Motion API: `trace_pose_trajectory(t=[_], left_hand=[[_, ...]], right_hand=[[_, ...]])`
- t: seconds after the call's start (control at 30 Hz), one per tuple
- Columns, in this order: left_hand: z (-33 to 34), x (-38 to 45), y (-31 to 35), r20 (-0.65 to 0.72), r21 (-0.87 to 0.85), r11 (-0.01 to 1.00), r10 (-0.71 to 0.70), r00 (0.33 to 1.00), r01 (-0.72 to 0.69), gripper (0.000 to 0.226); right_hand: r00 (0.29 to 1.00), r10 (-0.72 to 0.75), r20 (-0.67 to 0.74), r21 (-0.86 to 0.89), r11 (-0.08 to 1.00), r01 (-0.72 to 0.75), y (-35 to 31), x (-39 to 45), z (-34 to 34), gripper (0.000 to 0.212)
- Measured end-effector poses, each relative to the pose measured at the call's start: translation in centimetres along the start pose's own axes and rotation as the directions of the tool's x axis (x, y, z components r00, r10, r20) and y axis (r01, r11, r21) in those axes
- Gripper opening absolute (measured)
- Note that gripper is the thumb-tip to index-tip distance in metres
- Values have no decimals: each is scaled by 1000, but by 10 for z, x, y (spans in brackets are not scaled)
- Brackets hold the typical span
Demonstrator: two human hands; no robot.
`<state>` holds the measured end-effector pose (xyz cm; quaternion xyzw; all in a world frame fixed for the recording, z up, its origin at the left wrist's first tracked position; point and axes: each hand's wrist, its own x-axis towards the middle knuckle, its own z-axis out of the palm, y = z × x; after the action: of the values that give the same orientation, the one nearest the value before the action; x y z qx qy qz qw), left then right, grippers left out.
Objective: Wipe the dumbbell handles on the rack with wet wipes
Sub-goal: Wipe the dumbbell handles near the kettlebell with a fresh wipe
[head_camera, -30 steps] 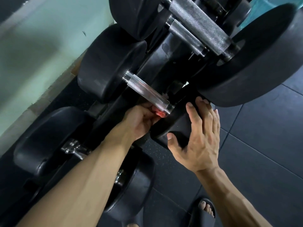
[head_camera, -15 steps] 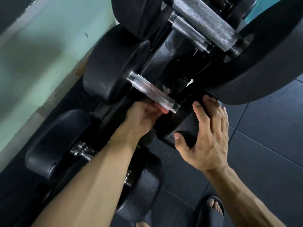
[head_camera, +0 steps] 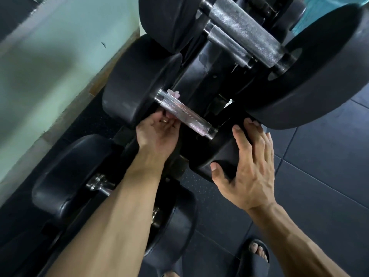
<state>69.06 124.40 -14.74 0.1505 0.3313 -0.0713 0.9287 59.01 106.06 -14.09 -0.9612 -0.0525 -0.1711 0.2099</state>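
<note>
A black dumbbell lies on the rack with a knurled steel handle (head_camera: pixel 185 114) running from upper left to lower right. My left hand (head_camera: pixel 157 132) reaches under the handle's left end, its fingers curled up around the bar. A scrap of pale pink wet wipe (head_camera: pixel 174 94) shows behind the bar at that end. My right hand (head_camera: pixel 247 166) is spread over the dumbbell's right head (head_camera: pixel 217 154), thumb on the lower edge, fingers straight along the top.
A bigger dumbbell with a long knurled handle (head_camera: pixel 247 33) and a wide black head (head_camera: pixel 311 76) sits above. Another dumbbell (head_camera: pixel 65 176) lies lower left under my forearm. A pale green wall (head_camera: pixel 50 66) is on the left. My sandalled foot (head_camera: pixel 255 254) stands on dark floor mats.
My left hand has slid along the underside of the handle from its right end to its left end. The right hand has stayed on the dumbbell head.
</note>
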Motion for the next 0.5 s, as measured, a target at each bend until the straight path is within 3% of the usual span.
trace_pose_trajectory(t=[0.1,0.2,0.27,0.4,0.5], left_hand=[[-8,-2,1,30,39,999,-17,999,16,23],[-13,-5,-3,31,117,988,-107,994,103,52],[-10,-3,1,24,104,991,-88,996,85,62],[-8,4,-1,-15,10,1000,-25,1000,25,46],[-10,-4,-18,-28,250,962,-109,994,113,41]], right_hand=[[1000,12,-6,8,1000,-12,0,0,1,79],[1000,7,-12,6,1000,-7,0,0,2,78],[1000,3,-14,3,1000,-3,1,0,2,78],[1000,0,-24,1,1000,0,1,0,1,77],[999,0,-36,3,1000,0,0,0,2,77]])
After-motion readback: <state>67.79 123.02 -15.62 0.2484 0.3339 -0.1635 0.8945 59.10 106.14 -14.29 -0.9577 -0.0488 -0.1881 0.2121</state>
